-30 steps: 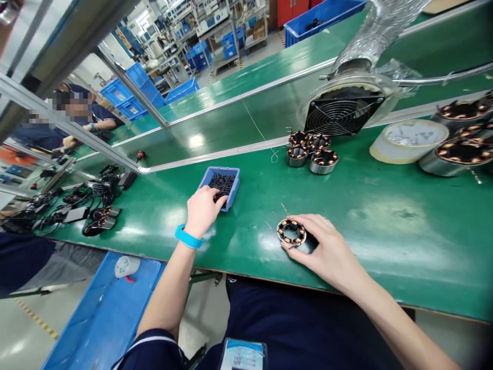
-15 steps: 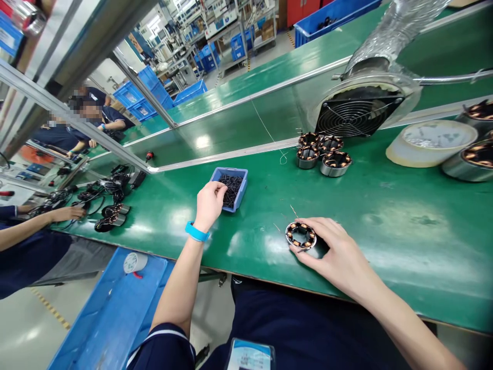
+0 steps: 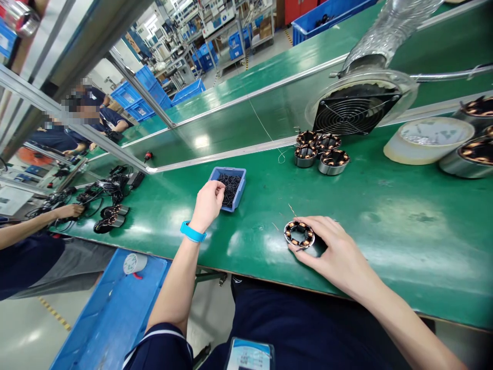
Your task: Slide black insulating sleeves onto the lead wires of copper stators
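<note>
Cables (image 3: pixel 111 187) lie on the surface (image 3: pixel 250 241) well left of both hands. The left hand (image 3: pixel 210 202), thumb and fingers closed together, is at a blue bin (image 3: pixel 240 192) of black pieces (image 3: pixel 231 187); whether it holds one cannot be told. Between the hands, a copper-wound ring (image 3: pixel 289 238) is gripped by the right hand (image 3: pixel 336 245), four similar rings (image 3: pixel 334 163) standing beyond

No text, brand or number can be read. The badge (image 3: pixel 249 354), nearer the body than the left hand (image 3: pixel 210 203), carries blurred print. Pale labels (image 3: pixel 142 110) on blue crates (image 3: pixel 144 79) beyond that hand and a white mark (image 3: pixel 236 280) on dark clothing (image 3: pixel 277 318) below it are likewise illegible.
</note>
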